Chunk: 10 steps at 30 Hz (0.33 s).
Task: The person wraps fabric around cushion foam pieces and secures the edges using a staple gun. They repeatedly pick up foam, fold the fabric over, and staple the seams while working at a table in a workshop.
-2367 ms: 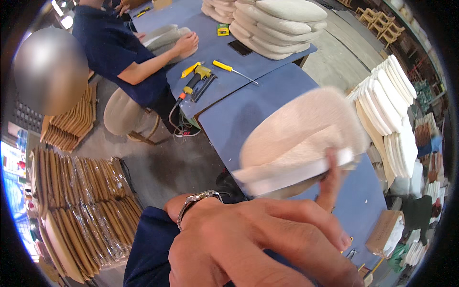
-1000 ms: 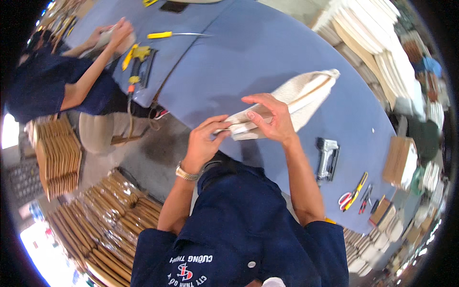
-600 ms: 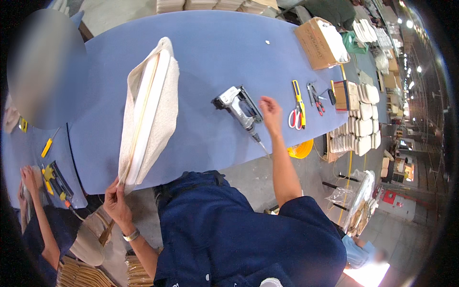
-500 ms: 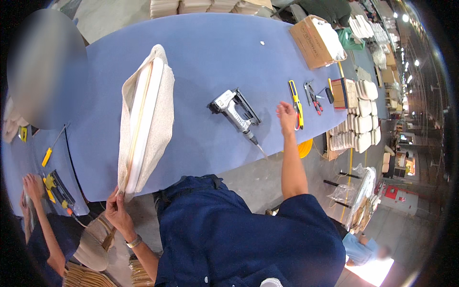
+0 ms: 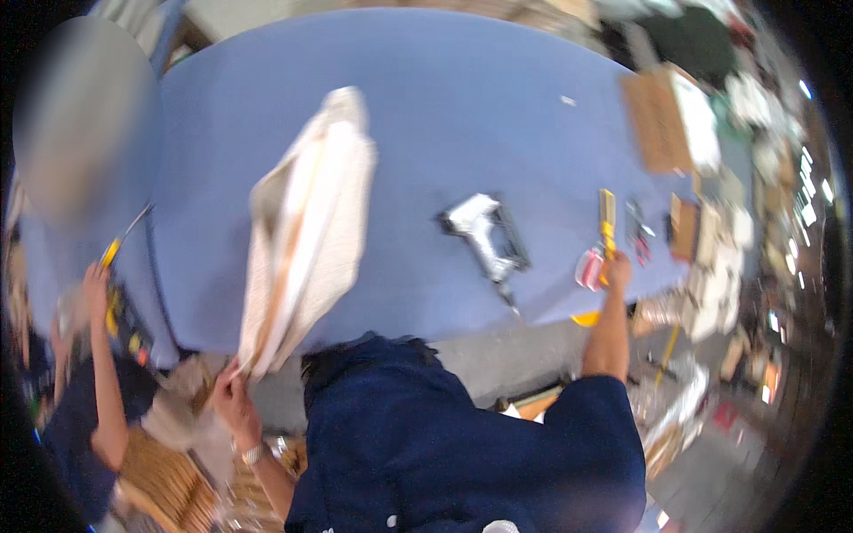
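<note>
A long beige fabric cover (image 5: 342, 218) lies on the blue table (image 5: 426, 98), its open middle showing a white strip and a tan band. My left hand (image 5: 236, 409) pinches the cover's near tip at the table edge. To the right, my right hand (image 5: 619, 269) is closed around the near end of a yellow utility knife (image 5: 607, 218), though blur softens the fingers. Red-handled scissors (image 5: 588, 268) lie just left of that hand. Between my hands rests a silver and black pneumatic staple gun (image 5: 480, 231), its hose end toward me.
Red-handled pliers (image 5: 641, 244) lie beyond the knife. An open cardboard box (image 5: 656, 120) with white contents stands at the far right. At left, a co-worker's arm (image 5: 107, 391) reaches over an adjoining table near a yellow-handled screwdriver (image 5: 112, 251). Stacked pads (image 5: 711, 266) stand at right.
My right hand has moved from beside the knife onto its near end, and the scissors show more fully beside it. My left hand keeps hold of the cover. The whole view has shifted.
</note>
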Tool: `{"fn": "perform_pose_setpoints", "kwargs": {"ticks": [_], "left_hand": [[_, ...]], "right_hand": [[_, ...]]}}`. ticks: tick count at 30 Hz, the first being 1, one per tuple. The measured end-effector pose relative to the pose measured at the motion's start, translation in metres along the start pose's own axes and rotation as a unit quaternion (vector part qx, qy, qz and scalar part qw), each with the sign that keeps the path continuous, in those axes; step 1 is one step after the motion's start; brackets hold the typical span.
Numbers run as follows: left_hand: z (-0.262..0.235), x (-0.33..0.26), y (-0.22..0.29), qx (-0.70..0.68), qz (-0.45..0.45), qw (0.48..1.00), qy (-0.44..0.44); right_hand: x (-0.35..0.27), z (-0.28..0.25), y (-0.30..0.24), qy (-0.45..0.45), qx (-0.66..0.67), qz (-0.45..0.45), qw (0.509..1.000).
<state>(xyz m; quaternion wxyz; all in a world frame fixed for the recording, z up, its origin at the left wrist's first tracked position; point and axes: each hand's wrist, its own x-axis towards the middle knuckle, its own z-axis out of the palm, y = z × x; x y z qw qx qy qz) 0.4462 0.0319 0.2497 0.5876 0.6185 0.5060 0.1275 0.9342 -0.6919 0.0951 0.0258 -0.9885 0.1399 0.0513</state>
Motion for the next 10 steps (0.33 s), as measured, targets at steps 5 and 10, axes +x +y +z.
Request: {"fn": "perform_pose_setpoints", "kwargs": {"ticks": [5,10], "left_hand": [[0.018,-0.006,0.056,0.044,0.009,0.999,-0.015],[0.013,-0.001,0.045,-0.055,0.005,0.998,-0.04]], "right_hand": [[0.022,0.014,0.033,-0.067,0.176,0.034,0.982],[0.048,0.02,-0.013,-0.153,0.002,-0.022,0.988]]}}
